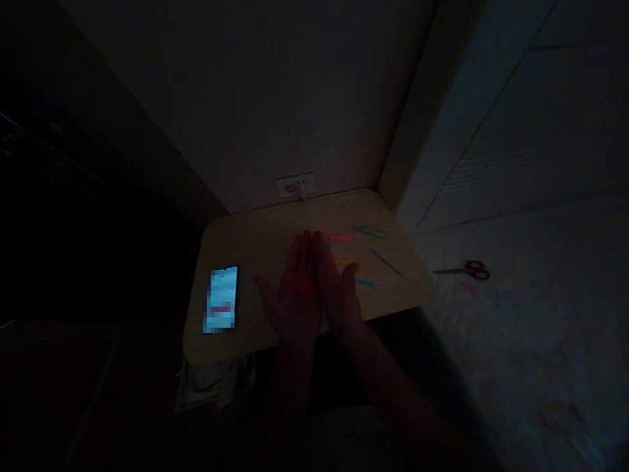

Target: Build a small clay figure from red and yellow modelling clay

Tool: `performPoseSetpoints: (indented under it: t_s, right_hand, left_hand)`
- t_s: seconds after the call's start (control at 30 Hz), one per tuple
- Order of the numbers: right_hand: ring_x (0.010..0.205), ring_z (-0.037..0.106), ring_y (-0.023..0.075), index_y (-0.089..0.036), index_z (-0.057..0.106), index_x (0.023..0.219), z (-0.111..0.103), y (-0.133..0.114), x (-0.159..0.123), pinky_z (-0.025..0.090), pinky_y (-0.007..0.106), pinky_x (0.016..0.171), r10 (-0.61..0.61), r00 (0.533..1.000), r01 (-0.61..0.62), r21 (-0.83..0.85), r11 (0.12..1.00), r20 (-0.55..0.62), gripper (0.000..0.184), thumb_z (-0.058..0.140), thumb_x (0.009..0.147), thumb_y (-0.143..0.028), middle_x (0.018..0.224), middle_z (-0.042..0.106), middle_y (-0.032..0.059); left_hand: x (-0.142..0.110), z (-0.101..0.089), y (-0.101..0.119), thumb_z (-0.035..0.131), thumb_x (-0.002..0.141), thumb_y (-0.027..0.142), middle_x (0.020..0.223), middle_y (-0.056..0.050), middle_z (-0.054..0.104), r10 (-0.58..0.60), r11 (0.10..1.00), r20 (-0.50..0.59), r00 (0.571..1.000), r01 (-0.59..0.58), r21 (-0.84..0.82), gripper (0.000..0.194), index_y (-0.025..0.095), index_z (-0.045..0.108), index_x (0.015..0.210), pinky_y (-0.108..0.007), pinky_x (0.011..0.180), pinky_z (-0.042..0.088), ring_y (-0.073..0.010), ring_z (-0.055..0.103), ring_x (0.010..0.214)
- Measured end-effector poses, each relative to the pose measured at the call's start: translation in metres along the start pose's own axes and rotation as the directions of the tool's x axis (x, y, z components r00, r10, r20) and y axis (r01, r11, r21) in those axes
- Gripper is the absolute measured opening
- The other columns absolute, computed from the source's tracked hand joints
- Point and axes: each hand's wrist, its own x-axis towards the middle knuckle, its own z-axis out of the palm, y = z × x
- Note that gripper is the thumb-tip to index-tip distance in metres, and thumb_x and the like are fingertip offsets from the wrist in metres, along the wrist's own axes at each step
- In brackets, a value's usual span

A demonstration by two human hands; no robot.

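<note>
My left hand point(299, 295) is palm up above the wooden table top point(280, 249), fingers stretched out and thumb spread to the left. On its palm it holds a small bright red piece point(304, 286), whose material I cannot make out in the dim light. My right hand point(339, 288) is flat and turned on edge against the left hand's right side, fingers straight and thumb up. Just beyond it lie a pink spindle-shaped piece point(339, 238), a partly hidden yellow strip point(343, 262) and a short blue strip point(364, 282).
Thin blue-green strips point(369, 232) lie at the table's right. A lit phone point(222, 300) rests at the left. Behind stands a wall with a socket point(295, 186) and a plug in it. Scissors point(466, 270) lie beyond the right edge on a pale surface point(515, 328).
</note>
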Motion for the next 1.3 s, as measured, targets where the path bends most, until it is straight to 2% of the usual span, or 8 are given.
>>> performPoseSetpoints:
  t_s: [0.2, 0.3, 0.43, 0.57, 0.67, 0.77, 1.03, 1.3]
  right_hand:
    - [0.157, 0.035, 0.0225, -0.028, 0.031, 0.166, -0.022, -0.004, 0.015, 0.026, 0.056, 0.128, 0.034, 0.996, -0.01, 0.263, 0.965, -0.087, 0.096, -0.01, 0.095, -0.078, 0.165, 0.045, 0.0064]
    - [0.157, 0.034, 0.026, -0.028, 0.041, 0.161, -0.025, -0.011, 0.012, 0.028, 0.058, 0.127, 0.068, 0.992, -0.014, 0.436, 0.9, -0.109, 0.096, -0.003, 0.095, -0.081, 0.165, 0.045, 0.0079]
    - [0.157, 0.034, 0.0257, -0.027, 0.044, 0.159, -0.025, -0.019, 0.009, 0.029, 0.056, 0.128, 0.117, 0.989, -0.05, 0.537, 0.842, -0.091, 0.096, 0.001, 0.094, -0.084, 0.169, 0.039, 0.0056]
    - [0.148, 0.047, 0.0306, -0.024, 0.059, 0.143, -0.03, -0.018, 0.008, 0.038, 0.06, 0.121, 0.13, 0.987, -0.052, 0.589, 0.807, -0.091, 0.091, 0.011, 0.095, -0.084, 0.157, 0.054, 0.011]
    - [0.123, 0.064, 0.0302, -0.027, 0.07, 0.107, -0.038, -0.005, 0.006, 0.051, 0.056, 0.106, 0.17, 0.979, -0.072, 0.586, 0.807, -0.114, 0.063, 0.03, 0.099, -0.076, 0.125, 0.072, 0.0117]
    - [0.088, 0.067, 0.0238, -0.028, 0.06, 0.083, -0.041, 0.006, 0.002, 0.057, 0.043, 0.083, 0.161, 0.977, -0.064, 0.53, 0.846, -0.139, 0.039, 0.051, 0.099, -0.062, 0.088, 0.069, 0.0042]
    - [0.071, 0.06, 0.0147, -0.026, 0.069, 0.09, -0.033, -0.014, -0.01, 0.05, 0.026, 0.061, 0.22, 0.971, -0.185, 0.292, 0.938, -0.091, 0.029, 0.084, 0.08, -0.049, 0.084, 0.069, 0.0]
    - [0.054, 0.057, 0.012, -0.024, 0.072, 0.094, -0.036, -0.024, -0.017, 0.044, 0.024, 0.045, 0.256, 0.967, -0.244, 0.326, 0.914, 0.004, 0.037, 0.085, 0.077, -0.055, 0.076, 0.069, -0.0009]
  left_hand:
    - [-0.005, 0.008, -0.014, 0.048, 0.089, 0.08, 0.153, -0.011, 0.058, 0.062, 0.997, -0.05, 0.997, -0.064, -0.031, 0.072, 0.025, 0.069, 0.13, -0.047, 0.123, 0.038, -0.0315, 0.043, 0.151]
    - [-0.01, 0.012, -0.018, 0.053, 0.092, 0.074, 0.111, -0.01, 0.075, 0.107, 0.993, -0.077, 0.991, -0.111, -0.047, 0.061, 0.021, 0.076, 0.109, -0.039, 0.106, 0.051, -0.0249, 0.068, 0.116]
    - [-0.016, 0.017, -0.016, 0.058, 0.095, 0.064, 0.046, 0.003, 0.037, 0.133, 0.991, 0.006, 0.991, -0.133, -0.017, 0.06, 0.02, 0.055, 0.055, -0.03, 0.069, 0.049, -0.0122, 0.043, 0.051]
    - [-0.017, 0.021, -0.003, 0.055, 0.096, 0.065, 0.05, 0.004, 0.026, 0.144, 0.99, -0.04, 0.989, -0.144, 0.002, 0.065, 0.021, 0.037, 0.052, -0.03, 0.06, 0.041, -0.0127, 0.032, 0.051]
    - [-0.015, 0.022, 0.005, 0.06, 0.092, 0.061, 0.066, 0.002, 0.04, 0.135, 0.988, -0.047, 0.99, -0.139, -0.073, 0.048, 0.021, 0.05, 0.067, -0.031, 0.067, 0.046, -0.0151, 0.044, 0.064]
    - [-0.012, 0.019, 0.006, 0.065, 0.087, 0.048, 0.081, -0.001, 0.049, 0.107, 0.986, -0.036, 0.994, -0.11, -0.127, 0.028, 0.021, 0.059, 0.083, -0.033, 0.077, 0.05, -0.0161, 0.05, 0.075]
    - [-0.012, 0.005, -0.007, 0.067, 0.094, 0.048, 0.105, -0.005, 0.066, 0.128, 0.99, -0.087, 0.988, -0.122, 0.075, 0.026, 0.023, 0.072, 0.092, -0.038, 0.102, 0.05, -0.0213, 0.064, 0.106]
    - [-0.016, -0.004, -0.006, 0.08, 0.085, 0.054, 0.089, -0.006, 0.077, 0.084, 0.973, -0.035, 0.996, -0.074, 0.219, 0.032, 0.022, 0.078, 0.091, -0.032, 0.07, 0.06, -0.0226, 0.074, 0.088]
